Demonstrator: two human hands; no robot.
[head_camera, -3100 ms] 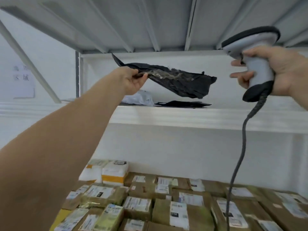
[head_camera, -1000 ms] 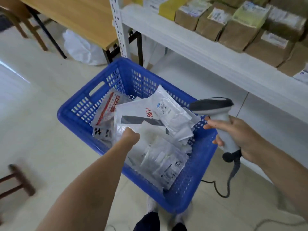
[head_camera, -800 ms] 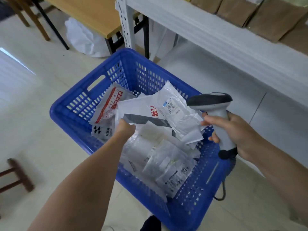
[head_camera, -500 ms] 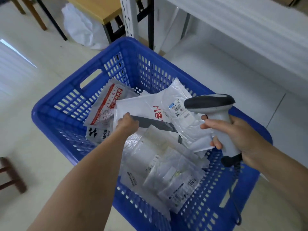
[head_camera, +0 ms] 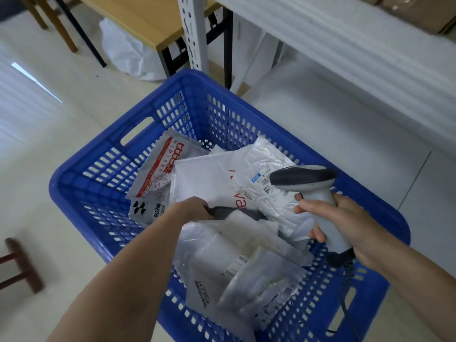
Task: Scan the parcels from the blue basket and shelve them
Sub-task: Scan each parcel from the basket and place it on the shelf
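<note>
The blue basket (head_camera: 103, 174) stands on the floor below me, filled with several soft plastic parcels. My left hand (head_camera: 191, 209) reaches into the pile and grips the near edge of a white parcel with red lettering (head_camera: 204, 178), which lies on top in the middle. A grey parcel with a red stripe (head_camera: 160, 169) lies to its left, and clear bagged parcels (head_camera: 237, 265) lie nearer me. My right hand (head_camera: 345, 225) grips the handle of the grey barcode scanner (head_camera: 303, 180), held over the basket's right side with its head towards the parcels.
A white shelf board (head_camera: 357, 53) runs along the upper right with cardboard boxes (head_camera: 419, 11) on it, carried by a white perforated post (head_camera: 195, 33). A wooden table (head_camera: 138, 16) and a white bag (head_camera: 128, 53) stand beyond the basket. A dark wooden stool leg (head_camera: 22, 265) is at left.
I went from holding a black parcel up at the high shelf to bending over the basket. In the last second my left hand has closed on the white parcel's edge and the view has drawn closer.
</note>
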